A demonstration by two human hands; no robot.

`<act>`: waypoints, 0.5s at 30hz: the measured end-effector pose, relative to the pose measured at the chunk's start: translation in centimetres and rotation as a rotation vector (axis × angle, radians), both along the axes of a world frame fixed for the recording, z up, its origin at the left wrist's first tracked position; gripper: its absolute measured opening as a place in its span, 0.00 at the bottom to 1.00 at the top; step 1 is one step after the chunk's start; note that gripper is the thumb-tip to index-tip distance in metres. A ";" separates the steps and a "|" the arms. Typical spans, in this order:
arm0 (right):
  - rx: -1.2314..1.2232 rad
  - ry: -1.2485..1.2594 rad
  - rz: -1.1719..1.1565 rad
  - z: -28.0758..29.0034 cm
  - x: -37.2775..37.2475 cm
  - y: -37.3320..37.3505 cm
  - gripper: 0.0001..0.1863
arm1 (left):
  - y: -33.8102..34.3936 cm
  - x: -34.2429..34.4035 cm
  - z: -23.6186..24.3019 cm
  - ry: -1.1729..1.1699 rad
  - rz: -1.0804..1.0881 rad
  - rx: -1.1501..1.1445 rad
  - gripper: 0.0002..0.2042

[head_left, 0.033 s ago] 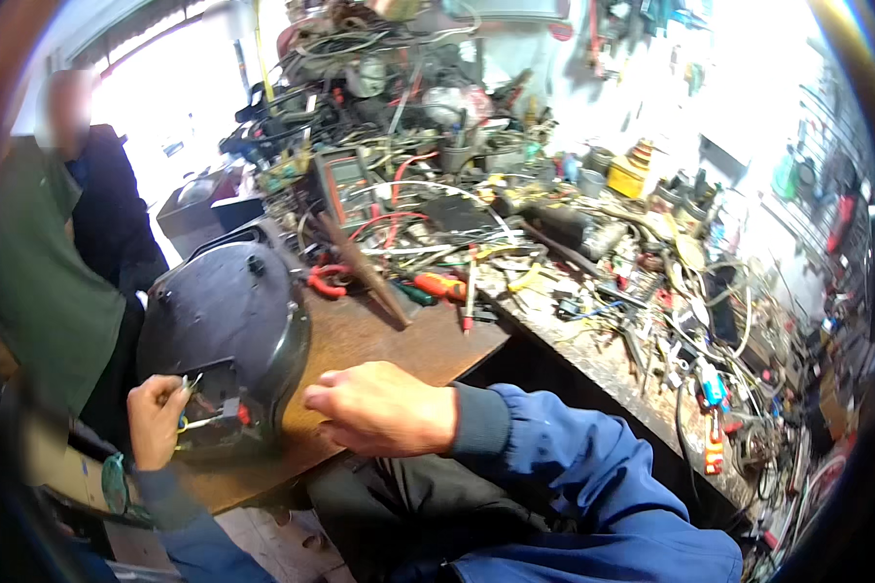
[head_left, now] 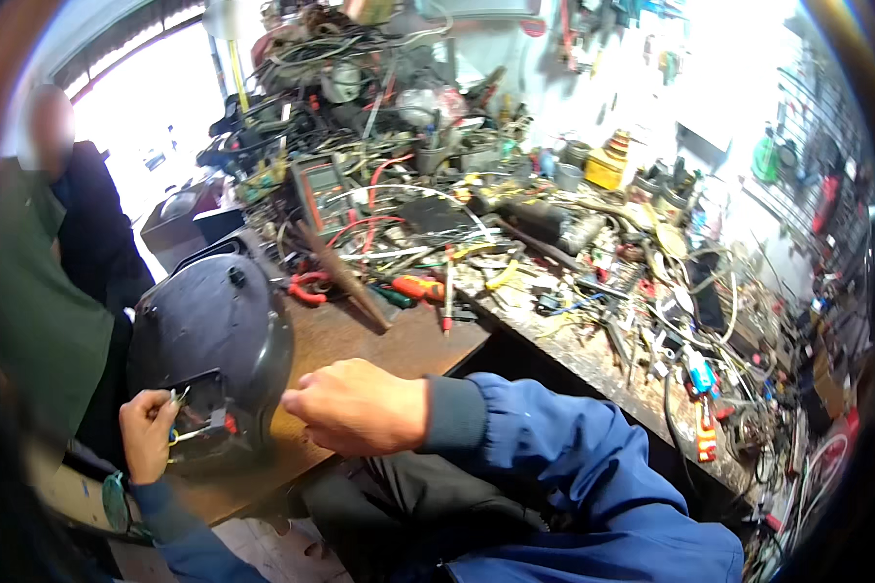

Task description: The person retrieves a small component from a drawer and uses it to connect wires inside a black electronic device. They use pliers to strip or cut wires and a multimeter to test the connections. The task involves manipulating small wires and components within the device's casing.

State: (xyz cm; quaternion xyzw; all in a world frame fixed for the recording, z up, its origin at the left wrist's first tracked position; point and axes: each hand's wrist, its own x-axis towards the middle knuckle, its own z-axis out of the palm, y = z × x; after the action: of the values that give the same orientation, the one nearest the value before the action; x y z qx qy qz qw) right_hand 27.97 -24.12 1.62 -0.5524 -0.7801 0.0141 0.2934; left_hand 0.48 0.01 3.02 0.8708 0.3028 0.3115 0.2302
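Note:
A dark, rounded appliance housing (head_left: 209, 316) sits on the brown wooden bench (head_left: 331, 340). In its near side is a rectangular opening (head_left: 202, 396) holding a white wire (head_left: 192, 433) and a small red part (head_left: 230, 424). My left hand (head_left: 146, 435) is at the left edge of this opening, thumb and fingers pinched on a thin wire (head_left: 180, 394). Blue and yellow bits show beside those fingers, too small to name. My right hand (head_left: 358, 408) is held above the bench to the right of the housing, fingers curled closed. What it holds, if anything, is hidden.
Beyond the housing lie red-handled pliers (head_left: 308, 289), a wooden stick (head_left: 345, 277), an orange screwdriver (head_left: 419, 288) and a multimeter (head_left: 321, 192). Tools and cables crowd the side bench (head_left: 564, 340). A person in dark clothing (head_left: 102, 233) stands at the left.
The whole scene has shifted slightly to the left in view. Both hands keep nearly the same places relative to the housing, with the same closed grips.

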 end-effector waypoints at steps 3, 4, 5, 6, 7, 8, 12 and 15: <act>-0.039 -0.078 -0.024 0.6 1.0 -0.5 0.08 | -0.2 0.3 -1.3 -0.033 -0.008 -0.032 0.05; -0.055 -0.108 -0.043 0.6 1.4 -1.0 0.07 | 0.1 0.4 -1.6 -0.041 -0.020 -0.047 0.05; -0.074 -0.143 -0.064 0.6 2.0 -1.5 0.07 | 0.3 0.7 -1.9 -0.054 -0.034 -0.065 0.05; -0.046 -0.136 -0.069 0.1 2.8 -2.1 0.07 | 0.2 0.9 -2.0 -0.040 -0.031 -0.045 0.05; -0.019 -0.128 -0.073 -0.9 3.7 -3.0 0.07 | 0.1 1.1 -2.0 -0.026 -0.026 -0.026 0.05; 0.023 -0.132 -0.049 -1.2 4.3 -3.1 0.07 | 0.1 0.4 -1.8 -0.024 0.008 0.005 0.05; -0.265 -0.318 -0.216 0.2 8.4 -8.4 0.10 | 0.5 1.1 -2.3 -0.041 0.014 -0.002 0.04; -0.315 -0.336 -0.273 -0.3 10.6 -9.6 0.12 | 0.3 -1.2 -1.6 -0.067 0.079 0.005 0.04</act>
State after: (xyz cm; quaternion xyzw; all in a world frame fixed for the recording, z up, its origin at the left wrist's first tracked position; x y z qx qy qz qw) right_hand 38.59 -33.73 1.32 -0.6858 -0.7245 0.0037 0.0691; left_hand -0.73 0.29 1.44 0.8478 0.3284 0.3503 0.2253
